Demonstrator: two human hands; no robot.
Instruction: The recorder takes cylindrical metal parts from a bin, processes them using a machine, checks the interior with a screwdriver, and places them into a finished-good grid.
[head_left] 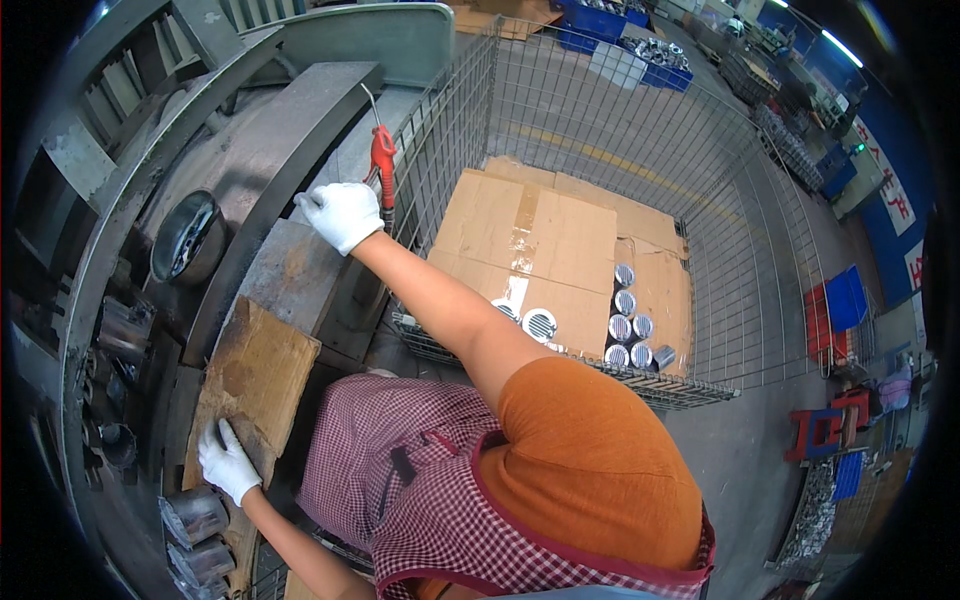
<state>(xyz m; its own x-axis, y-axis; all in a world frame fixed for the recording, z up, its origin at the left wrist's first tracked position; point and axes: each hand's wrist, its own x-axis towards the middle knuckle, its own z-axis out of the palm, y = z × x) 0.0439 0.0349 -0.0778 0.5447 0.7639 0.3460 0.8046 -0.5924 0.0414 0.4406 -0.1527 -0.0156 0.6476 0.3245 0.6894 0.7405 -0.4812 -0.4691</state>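
Observation:
My left hand [228, 462], in a white glove, lies on the stained wooden board [262, 365] with thumb and fingers apart. Shiny metal cups [196, 515] stand just below it, by the board's near end. Farther up, my right hand [342, 216], also gloved in white, is over the end of a grey metal block [290, 262]. Its fingers are curled together; anything pinched in them is too small to make out. Right beside that hand, a red air blow gun [382, 155] with a bent metal nozzle points upward; the glove does not visibly grip it.
A dark round pot [190, 238] with metal pieces sits on the machine to the left. At right, a wire mesh cage [740, 220] contains cardboard sheets [560, 220] and several round slotted metal parts [540, 325]. Blue bins [655, 72] stand farther back, and red stools [815, 432] at far right.

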